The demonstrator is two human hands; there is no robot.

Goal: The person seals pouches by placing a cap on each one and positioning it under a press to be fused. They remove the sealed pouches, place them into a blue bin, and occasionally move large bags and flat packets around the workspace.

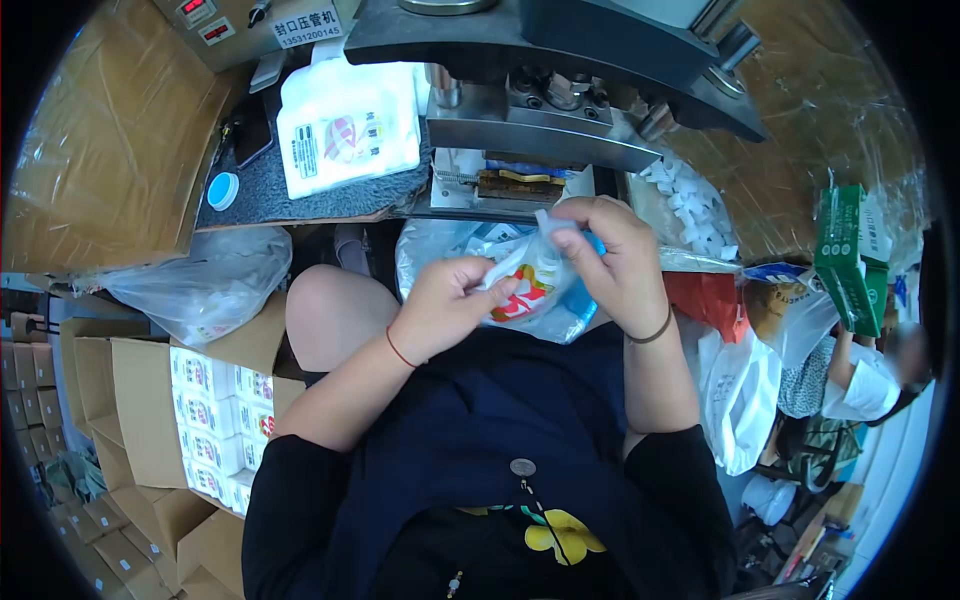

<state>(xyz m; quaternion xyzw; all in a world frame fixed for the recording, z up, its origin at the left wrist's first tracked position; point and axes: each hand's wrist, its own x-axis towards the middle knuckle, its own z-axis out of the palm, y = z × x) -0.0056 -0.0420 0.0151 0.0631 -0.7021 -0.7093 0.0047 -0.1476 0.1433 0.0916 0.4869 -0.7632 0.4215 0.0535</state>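
Note:
A clear plastic bag with a red and yellow printed design (522, 293) lies over my lap between my hands. My left hand (458, 300) pinches the printed plastic near its left side, thumb and fingers together. On the other side, my right hand (612, 250) has its thumb and forefinger closed on the plastic's upper edge, which sticks up between the hands. Blue and white pieces show through the larger bag (575, 318) beneath. Above my hands stands a metal press (545, 140).
A white jug (350, 130), a blue cap (223, 191) and a phone (253, 135) rest on the mat. An open carton of white packs (215, 420) is at left. White plastic pieces (690, 205) and a green box (842, 255) are at right. Another person (862, 378) sits far right.

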